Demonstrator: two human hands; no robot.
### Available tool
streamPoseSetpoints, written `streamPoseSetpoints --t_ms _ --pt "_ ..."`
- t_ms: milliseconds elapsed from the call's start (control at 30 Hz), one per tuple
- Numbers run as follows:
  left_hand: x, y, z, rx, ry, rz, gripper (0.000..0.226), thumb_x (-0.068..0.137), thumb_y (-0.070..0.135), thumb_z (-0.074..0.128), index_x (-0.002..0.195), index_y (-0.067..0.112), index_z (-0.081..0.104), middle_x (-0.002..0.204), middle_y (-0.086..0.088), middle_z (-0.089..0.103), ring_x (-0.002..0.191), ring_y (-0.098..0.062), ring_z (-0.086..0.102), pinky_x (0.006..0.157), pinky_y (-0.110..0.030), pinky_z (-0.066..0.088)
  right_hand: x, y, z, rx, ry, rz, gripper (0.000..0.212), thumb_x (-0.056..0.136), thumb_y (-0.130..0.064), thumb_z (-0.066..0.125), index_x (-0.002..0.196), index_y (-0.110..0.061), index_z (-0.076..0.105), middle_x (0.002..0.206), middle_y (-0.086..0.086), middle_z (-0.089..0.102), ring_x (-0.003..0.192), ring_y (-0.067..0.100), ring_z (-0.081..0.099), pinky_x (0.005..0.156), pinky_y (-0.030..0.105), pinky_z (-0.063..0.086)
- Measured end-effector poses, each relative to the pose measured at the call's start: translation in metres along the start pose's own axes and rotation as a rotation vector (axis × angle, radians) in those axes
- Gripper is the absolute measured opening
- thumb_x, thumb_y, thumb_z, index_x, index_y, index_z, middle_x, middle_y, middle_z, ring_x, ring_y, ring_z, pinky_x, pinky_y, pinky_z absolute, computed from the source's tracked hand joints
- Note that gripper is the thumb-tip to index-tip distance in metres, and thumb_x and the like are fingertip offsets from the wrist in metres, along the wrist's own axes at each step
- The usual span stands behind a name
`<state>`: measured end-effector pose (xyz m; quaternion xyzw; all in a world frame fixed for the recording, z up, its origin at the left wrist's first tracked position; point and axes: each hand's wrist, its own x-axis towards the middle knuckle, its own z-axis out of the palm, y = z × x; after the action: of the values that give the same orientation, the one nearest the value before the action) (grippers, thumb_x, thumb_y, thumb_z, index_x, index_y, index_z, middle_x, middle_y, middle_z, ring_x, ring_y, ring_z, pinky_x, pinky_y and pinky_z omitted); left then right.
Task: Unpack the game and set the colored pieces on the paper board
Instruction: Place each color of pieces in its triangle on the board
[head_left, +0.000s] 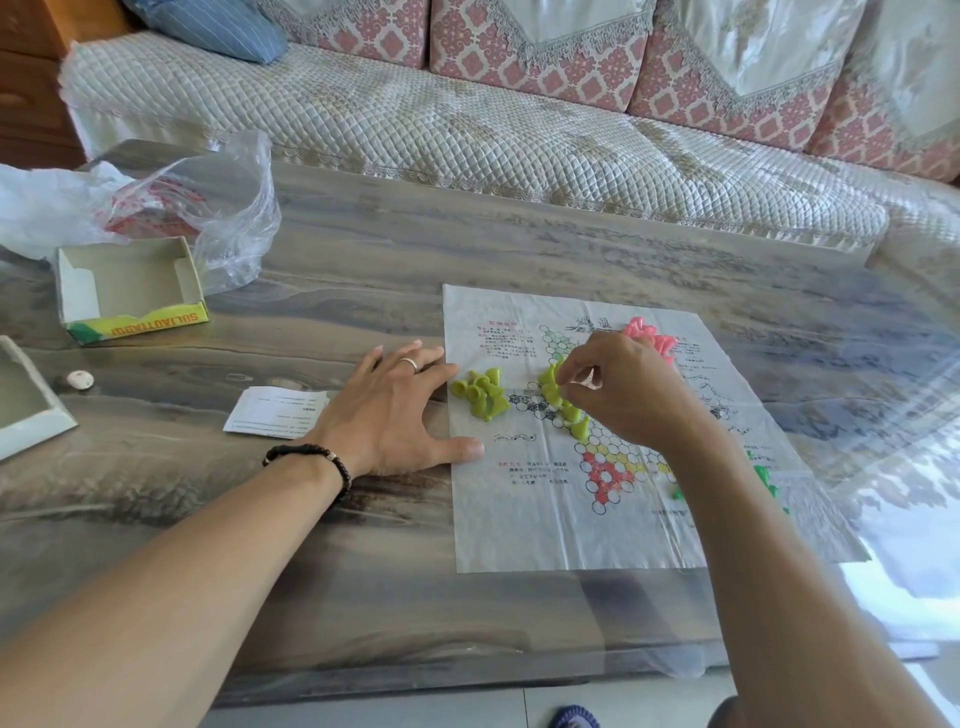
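Observation:
The paper board (545, 525) lies flat on the table, printed with a star of circles. My left hand (395, 410) rests spread at its left edge, fingers apart, holding nothing. Just right of its fingertips lies a loose heap of yellow-green pieces (480, 396). More yellow-green pieces (563, 410) stand in a row on the board. My right hand (623, 389) hovers over that row, fingertips pinched on one yellow-green piece (549, 376). Pink pieces (649, 338) sit behind my right hand. Dark green pieces (766, 480) show beside my right forearm, partly hidden.
An open game box (130, 291) stands at the left, with its lid (26, 410) at the left edge. A crumpled plastic bag (208, 208) lies behind the box. A folded leaflet (278, 410) and a small white pebble (80, 379) lie nearby. A sofa (467, 130) runs behind the table.

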<state>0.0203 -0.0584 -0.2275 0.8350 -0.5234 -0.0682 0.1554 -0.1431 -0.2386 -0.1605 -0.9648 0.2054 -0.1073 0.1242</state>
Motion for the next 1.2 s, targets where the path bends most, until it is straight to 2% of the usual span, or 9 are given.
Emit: streamPoseSetpoints --t_ms 167,333,500,600,733,867,1000,1133,1200 --pt "0.000 0.000 -0.001 0.000 0.002 0.000 0.116 0.050 0.093 0.032 0.147 0.030 0.033 0.158 0.007 0.020 0.147 -0.010 0.006 0.120 -0.040 0.001 0.000 0.003 0.008 -0.072 -0.011 0.008 0.007 0.084 -0.015 0.068 0.088 -0.018 0.073 0.088 -0.006 0.056 0.084 0.008 0.052 0.074 0.020 0.038" --pt "-0.001 0.001 -0.002 -0.005 -0.003 -0.003 0.116 0.049 0.092 0.032 0.147 0.029 0.033 0.158 0.007 0.020 0.147 -0.010 0.006 0.120 -0.039 0.001 0.002 0.000 0.011 -0.083 -0.039 -0.004 0.010 0.082 -0.013 0.068 0.088 -0.020 0.072 0.088 -0.007 0.056 0.086 0.011 0.058 0.076 0.026 0.048" --pt "-0.001 0.002 -0.002 0.003 -0.016 -0.010 0.116 0.050 0.092 0.032 0.147 0.029 0.032 0.159 0.007 0.018 0.147 -0.009 0.004 0.120 -0.039 0.000 0.006 -0.004 0.008 -0.038 0.034 -0.020 0.014 0.085 -0.020 0.067 0.098 -0.017 0.071 0.094 -0.001 0.060 0.089 0.013 0.057 0.078 0.026 0.044" --pt "-0.001 0.002 -0.003 0.011 -0.026 -0.011 0.116 0.050 0.092 0.031 0.147 0.029 0.030 0.159 0.007 0.016 0.147 -0.009 0.003 0.120 -0.040 0.000 0.013 -0.007 0.014 -0.043 0.049 -0.042 0.015 0.087 -0.022 0.064 0.099 -0.019 0.071 0.094 -0.001 0.062 0.092 0.015 0.058 0.082 0.034 0.048" --pt "-0.001 0.002 -0.004 0.017 -0.035 -0.012 0.116 0.050 0.092 0.029 0.148 0.029 0.029 0.159 0.006 0.015 0.147 -0.010 0.002 0.120 -0.040 -0.001 0.028 -0.019 0.024 -0.074 0.046 -0.074 0.020 0.092 -0.024 0.058 0.109 -0.024 0.069 0.101 -0.004 0.063 0.103 0.017 0.052 0.090 0.041 0.042" --pt "0.000 0.002 -0.003 0.016 -0.027 -0.013 0.115 0.052 0.092 0.031 0.148 0.029 0.029 0.159 0.007 0.017 0.147 -0.011 0.003 0.120 -0.041 0.000 0.043 -0.029 0.032 -0.141 -0.006 -0.082 0.024 0.093 -0.031 0.056 0.115 -0.029 0.066 0.109 -0.005 0.061 0.111 0.018 0.047 0.089 0.039 0.032" --pt "0.000 0.002 -0.001 0.014 -0.013 -0.013 0.112 0.054 0.089 0.036 0.148 0.027 0.031 0.158 0.007 0.020 0.147 -0.010 0.004 0.120 -0.041 0.001 0.052 -0.033 0.037 -0.184 -0.074 -0.083 0.014 0.091 -0.032 0.058 0.100 -0.031 0.070 0.106 -0.008 0.061 0.109 0.018 0.046 0.081 0.035 0.025" --pt "0.000 0.002 -0.001 0.015 -0.010 -0.007 0.113 0.053 0.090 0.034 0.148 0.028 0.031 0.158 0.006 0.020 0.147 -0.011 0.005 0.120 -0.041 0.001 0.054 -0.032 0.036 -0.145 -0.073 -0.093 0.012 0.092 -0.028 0.056 0.093 -0.029 0.068 0.097 -0.011 0.066 0.104 0.016 0.046 0.082 0.035 0.025" --pt "0.000 0.002 -0.001 0.017 -0.007 -0.007 0.113 0.053 0.090 0.033 0.147 0.029 0.031 0.158 0.006 0.020 0.147 -0.011 0.005 0.120 -0.041 0.001 0.051 -0.030 0.032 -0.058 -0.034 -0.077 0.012 0.092 -0.025 0.054 0.092 -0.024 0.066 0.090 -0.010 0.068 0.099 0.017 0.053 0.086 0.037 0.032"
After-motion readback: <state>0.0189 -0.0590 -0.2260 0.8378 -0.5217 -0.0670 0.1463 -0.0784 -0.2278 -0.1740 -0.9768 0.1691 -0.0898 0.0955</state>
